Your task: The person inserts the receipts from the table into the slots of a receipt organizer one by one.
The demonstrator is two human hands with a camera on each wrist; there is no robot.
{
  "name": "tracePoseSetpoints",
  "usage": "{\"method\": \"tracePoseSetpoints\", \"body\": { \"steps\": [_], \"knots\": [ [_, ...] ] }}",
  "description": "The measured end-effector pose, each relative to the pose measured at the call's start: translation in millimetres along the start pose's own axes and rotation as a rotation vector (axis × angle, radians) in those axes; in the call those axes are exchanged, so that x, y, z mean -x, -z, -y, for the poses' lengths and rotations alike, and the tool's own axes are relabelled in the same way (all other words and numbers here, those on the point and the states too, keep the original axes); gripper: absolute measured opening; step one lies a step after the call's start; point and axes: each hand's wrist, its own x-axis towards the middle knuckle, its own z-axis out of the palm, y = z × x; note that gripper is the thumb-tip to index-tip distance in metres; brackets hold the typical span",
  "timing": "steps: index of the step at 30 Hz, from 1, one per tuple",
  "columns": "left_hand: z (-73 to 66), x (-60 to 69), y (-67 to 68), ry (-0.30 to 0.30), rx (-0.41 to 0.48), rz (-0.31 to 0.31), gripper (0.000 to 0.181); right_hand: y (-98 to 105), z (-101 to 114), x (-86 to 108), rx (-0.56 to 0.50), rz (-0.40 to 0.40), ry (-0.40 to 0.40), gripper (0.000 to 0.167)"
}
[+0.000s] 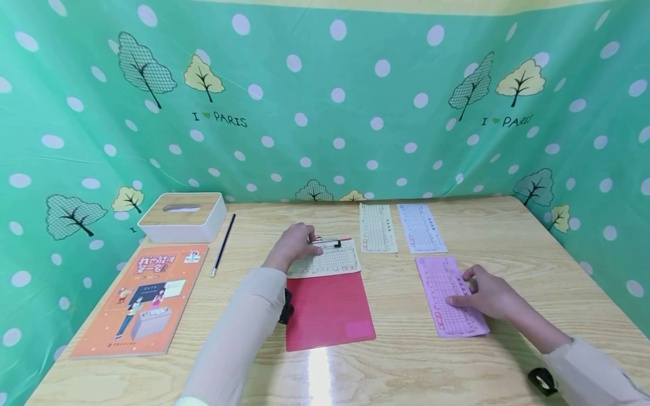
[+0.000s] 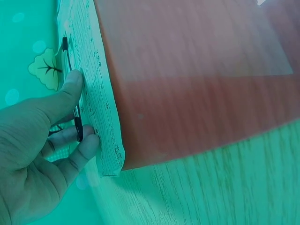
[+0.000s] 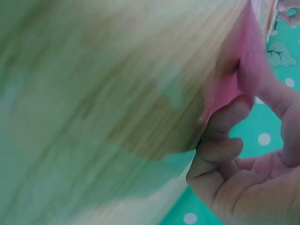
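A red clipboard (image 1: 330, 313) lies on the table in front of me, with a cream printed form (image 1: 332, 262) across its upper part. My left hand (image 1: 293, 246) grips the metal clip (image 2: 76, 105) at the top of the board, thumb on one side and fingers on the other. To the right, my right hand (image 1: 487, 293) pinches the right edge of a purple printed form (image 1: 439, 282) between thumb and fingers. In the right wrist view, the purple form's edge bends up between them.
Behind the purple form lie a cream form (image 1: 377, 228) and a pale blue-white form (image 1: 420, 228). At the left are an orange book (image 1: 167, 265), a pencil (image 1: 223, 245) and a white tissue box with a wooden lid (image 1: 183, 232). A green curtain (image 1: 335, 113) hangs behind.
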Motion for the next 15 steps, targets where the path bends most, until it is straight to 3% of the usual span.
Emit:
{"method": "tracePoseSetpoints", "body": {
  "steps": [7,11,15],
  "knots": [
    [0.3,0.4,-0.3,0.006,0.001,0.003,0.028,11,-8,1.4,-0.137,0.100,0.049,0.077],
    [0.5,-0.3,-1.0,0.001,-0.009,-0.002,0.027,13,-11,3.7,-0.215,0.121,0.068,0.068],
    [-0.1,-0.5,-0.9,-0.009,-0.015,-0.008,0.026,12,-13,7.1,-0.209,0.077,0.127,0.049]
  ]
}}
